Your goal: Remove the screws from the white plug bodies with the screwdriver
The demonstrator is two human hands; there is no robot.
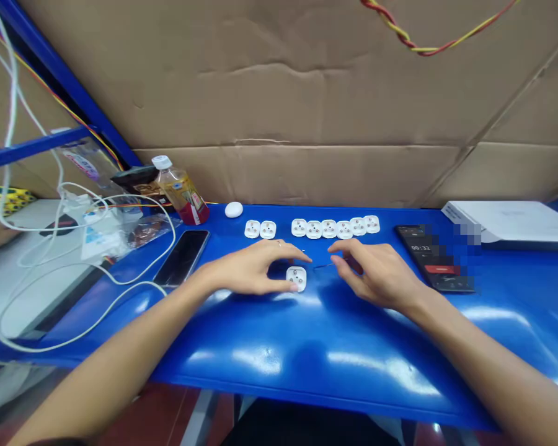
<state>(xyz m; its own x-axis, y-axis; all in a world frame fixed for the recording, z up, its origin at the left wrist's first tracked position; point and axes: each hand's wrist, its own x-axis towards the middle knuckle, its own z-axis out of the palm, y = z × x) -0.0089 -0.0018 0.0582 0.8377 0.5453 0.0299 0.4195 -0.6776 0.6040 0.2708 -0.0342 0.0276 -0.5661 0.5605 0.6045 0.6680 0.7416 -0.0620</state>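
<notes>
Blue table [307, 378] with white sockets in a row

Nearest the edge, the left hand [248, 269] curves over a white socket face [296, 279], thumb and fingertips closed on it. Just beside it, the right hand [372, 275] draws its fingers narrowly together at a thin dark wire [324, 266]; whether they grip it is too small to tell. Beyond them lie eight more white sockets [328, 228], two then six. A black smartphone [181, 257] lies left, and a timer phone [434, 260] reads 00:32 on the right. Farther back stand a plastic bottle [181, 192] and a cardboard wall [279, 80].
</notes>
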